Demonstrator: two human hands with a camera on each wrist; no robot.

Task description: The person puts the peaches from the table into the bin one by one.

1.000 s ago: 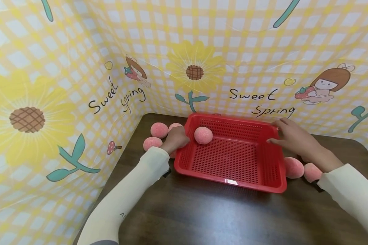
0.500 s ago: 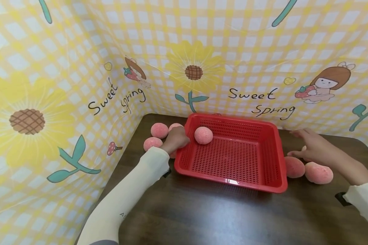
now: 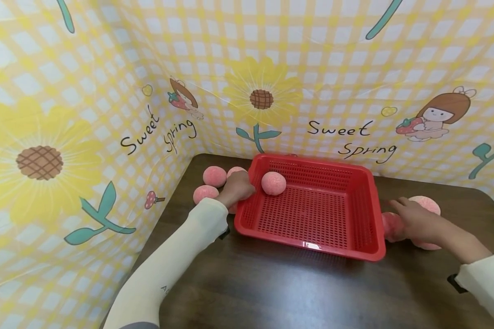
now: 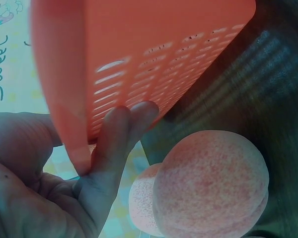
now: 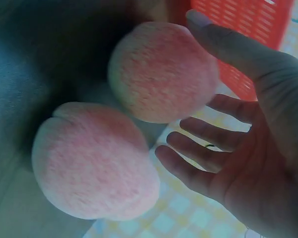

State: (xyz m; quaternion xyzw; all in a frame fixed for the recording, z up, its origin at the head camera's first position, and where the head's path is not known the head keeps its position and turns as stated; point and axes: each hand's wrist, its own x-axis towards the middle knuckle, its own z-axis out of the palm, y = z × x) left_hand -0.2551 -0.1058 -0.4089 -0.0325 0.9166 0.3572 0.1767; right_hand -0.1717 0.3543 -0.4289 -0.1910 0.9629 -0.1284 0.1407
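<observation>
A red plastic basket (image 3: 304,214) stands on the table with one pink peach (image 3: 273,183) inside, near its left wall. My left hand (image 3: 236,187) grips the basket's left rim; in the left wrist view, thumb and fingers pinch the rim (image 4: 72,114) from both sides. To the basket's right, my right hand (image 3: 420,224) reaches over a peach (image 3: 392,226) next to the wall. In the right wrist view the thumb lies at the edge of that peach (image 5: 161,72), and the fingers stretch out loosely beyond it, not closed round it.
Beside the right hand sit a peach (image 3: 426,205) behind and another (image 3: 427,245) partly hidden below. Several peaches (image 3: 215,176) lie left of the basket, some partly covered by the left hand. A checked cloth (image 3: 333,68) hangs behind the dark table (image 3: 271,283).
My right hand has left the basket's right rim, swung out to the right, then come down over the peach next to the basket. The left hand and basket stay in place.
</observation>
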